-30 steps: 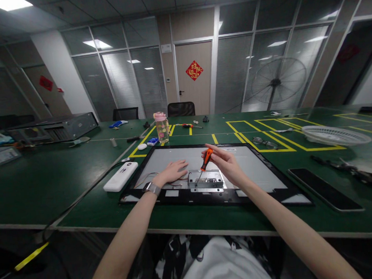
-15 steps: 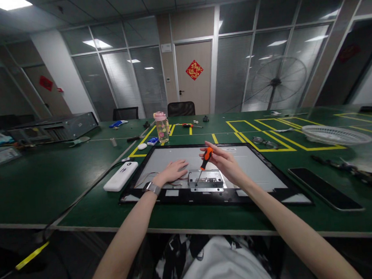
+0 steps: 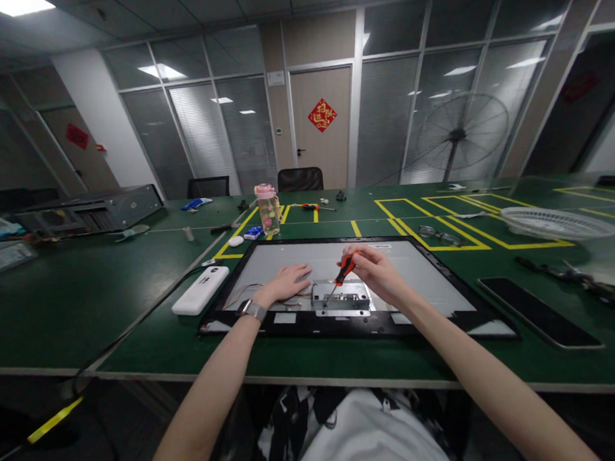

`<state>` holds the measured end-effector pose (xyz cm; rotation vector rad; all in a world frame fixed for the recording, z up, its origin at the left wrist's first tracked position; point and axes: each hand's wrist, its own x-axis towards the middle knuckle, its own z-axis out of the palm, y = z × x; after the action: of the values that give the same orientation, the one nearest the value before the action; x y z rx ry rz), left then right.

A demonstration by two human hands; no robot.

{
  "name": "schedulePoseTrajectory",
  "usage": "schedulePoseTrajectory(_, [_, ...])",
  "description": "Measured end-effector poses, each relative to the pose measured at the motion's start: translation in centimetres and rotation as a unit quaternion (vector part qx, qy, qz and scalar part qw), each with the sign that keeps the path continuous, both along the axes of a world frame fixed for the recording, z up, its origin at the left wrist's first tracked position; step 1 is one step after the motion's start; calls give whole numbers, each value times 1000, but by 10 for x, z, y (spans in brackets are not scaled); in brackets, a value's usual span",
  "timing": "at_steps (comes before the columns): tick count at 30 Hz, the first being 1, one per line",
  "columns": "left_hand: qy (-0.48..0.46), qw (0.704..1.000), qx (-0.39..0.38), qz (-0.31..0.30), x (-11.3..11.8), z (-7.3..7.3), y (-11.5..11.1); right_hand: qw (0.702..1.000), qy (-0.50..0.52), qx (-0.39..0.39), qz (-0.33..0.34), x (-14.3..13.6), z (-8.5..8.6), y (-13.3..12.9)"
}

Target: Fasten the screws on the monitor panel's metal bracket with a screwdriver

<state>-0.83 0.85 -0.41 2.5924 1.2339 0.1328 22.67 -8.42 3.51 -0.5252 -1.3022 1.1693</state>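
Observation:
In my right hand (image 3: 374,269) is an orange-and-black screwdriver (image 3: 344,269), tilted, its fingers closed round the handle. The shaft slants down to the left, its tip at a metal bracket (image 3: 348,297) on the near part of a flat panel (image 3: 420,282). That panel is grey with a black frame and looks like the back of a screen. My left hand (image 3: 285,284) lies flat on the panel just left of the bracket, fingers stretched out. Thin wires (image 3: 245,291) run beside it. Whether the tip sits in a screw is too small to tell.
Left of the panel lies a white power bank (image 3: 201,291) with a cable. Behind stand a pink-lidded bottle (image 3: 268,212) and another screwdriver (image 3: 313,207). On the right are a phone (image 3: 538,311), glasses (image 3: 440,235), a white basket (image 3: 554,222) and a soldering-iron-like tool (image 3: 603,291).
My right hand has lowered and its fingers have closed further round the screwdriver handle. The screwdriver leans more to the right. My left hand has stayed in place.

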Motion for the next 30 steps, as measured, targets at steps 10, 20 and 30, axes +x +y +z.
schedulePoseTrajectory(10, [1,1000,2,-1,-1,-2,2,1000,17,-12,19,-1,0,0])
schedulePoseTrajectory(20, [-6,1000,-3,5,1,-1,0,999,29,-12,44,-1,2,-1])
schedulePoseTrajectory(30, [-4,1000,-1,2,0,-1,1,999,22,-19,34,1,3,-2])
